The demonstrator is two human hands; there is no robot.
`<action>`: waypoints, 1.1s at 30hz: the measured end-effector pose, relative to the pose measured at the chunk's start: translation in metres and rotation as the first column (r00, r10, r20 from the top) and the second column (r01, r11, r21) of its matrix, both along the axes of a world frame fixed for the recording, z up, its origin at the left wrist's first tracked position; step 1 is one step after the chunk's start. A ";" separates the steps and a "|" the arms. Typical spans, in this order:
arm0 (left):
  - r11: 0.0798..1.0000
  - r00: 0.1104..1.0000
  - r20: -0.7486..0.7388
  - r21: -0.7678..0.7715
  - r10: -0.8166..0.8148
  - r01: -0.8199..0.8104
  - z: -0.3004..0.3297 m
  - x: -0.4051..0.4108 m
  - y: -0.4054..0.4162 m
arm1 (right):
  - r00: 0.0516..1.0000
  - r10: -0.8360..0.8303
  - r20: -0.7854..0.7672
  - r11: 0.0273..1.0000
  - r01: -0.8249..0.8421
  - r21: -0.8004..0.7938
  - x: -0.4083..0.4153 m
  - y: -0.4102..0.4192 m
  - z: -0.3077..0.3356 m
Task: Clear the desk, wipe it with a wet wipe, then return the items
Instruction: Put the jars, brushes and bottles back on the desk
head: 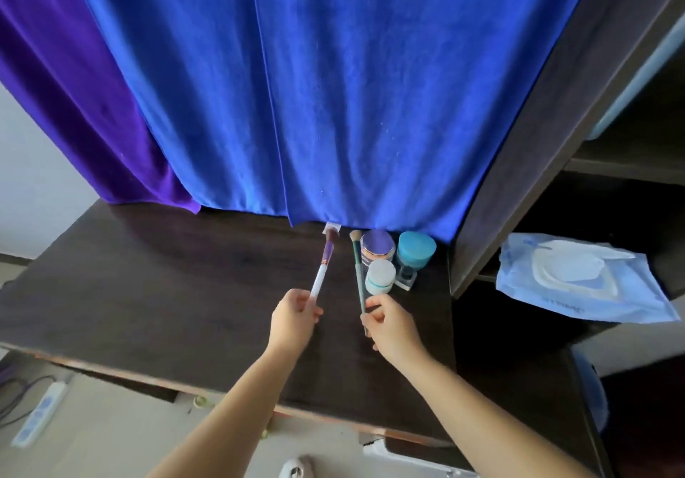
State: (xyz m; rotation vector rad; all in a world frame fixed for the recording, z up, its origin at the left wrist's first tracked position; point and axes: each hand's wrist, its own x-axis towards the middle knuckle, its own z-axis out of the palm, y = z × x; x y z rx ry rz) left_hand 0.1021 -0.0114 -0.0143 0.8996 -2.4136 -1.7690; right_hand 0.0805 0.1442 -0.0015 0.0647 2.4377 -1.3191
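The white-handled makeup brush [323,270] was pinched in the left hand [294,314], the green-handled brush [358,277] in the right hand [389,323], both near jars [380,277] at the table [148,292] back. Which step was unclear, clearing or returning; next came either lifting away or releasing.

Soft, even daylight, moderately bright; source not visible. Blue curtain [333,88] strongly saturated, slight sheen along folds. Dark desk [166,292] underexposed, grain barely readable, faint pale reflection near curtain hem. Shadows weak and diffuse under hands. Shelf recess [611,199] at right nearly black. Strong wide-angle bending at edges. Overall slightly soft, perhaps compression; floor at bottom blurry.
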 end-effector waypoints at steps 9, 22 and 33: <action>0.917 0.952 0.166 -0.267 -0.258 0.295 -0.033 -0.062 -0.016 | 0.972 -0.237 0.007 0.960 0.233 0.156 -0.040 -0.059 -0.036; 0.615 0.819 0.287 -0.550 -0.497 0.566 -0.027 -0.069 -0.007 | 0.976 -0.201 -0.082 0.939 0.216 0.269 -0.035 -0.051 -0.029; 0.745 0.754 -0.332 -0.597 -0.567 0.297 0.115 -0.080 0.061 | 0.807 -0.190 -0.558 0.932 0.327 0.155 -0.020 0.067 0.102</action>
